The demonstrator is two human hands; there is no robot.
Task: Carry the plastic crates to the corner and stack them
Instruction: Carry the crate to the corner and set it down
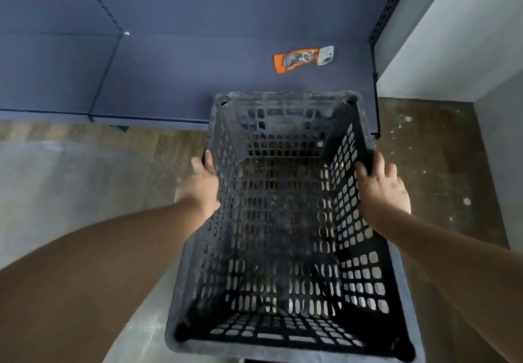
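A black perforated plastic crate (285, 221) fills the middle of the head view, open side up and empty. My left hand (202, 183) grips its left rim from outside, fingers curled over the edge. On the opposite rim, my right hand (380, 185) holds on with fingers hooked over the top. The crate is held above the floor, its far end reaching over the front edge of a low shelf. No other crate is visible.
A dark blue shelf unit (158, 79) runs along the back, with an orange-and-white packet (304, 58) lying on it. A white wall (458, 37) forms a corner at the right. The brown floor (430, 153) there is speckled with white spots; grey floor (70, 181) lies to the left.
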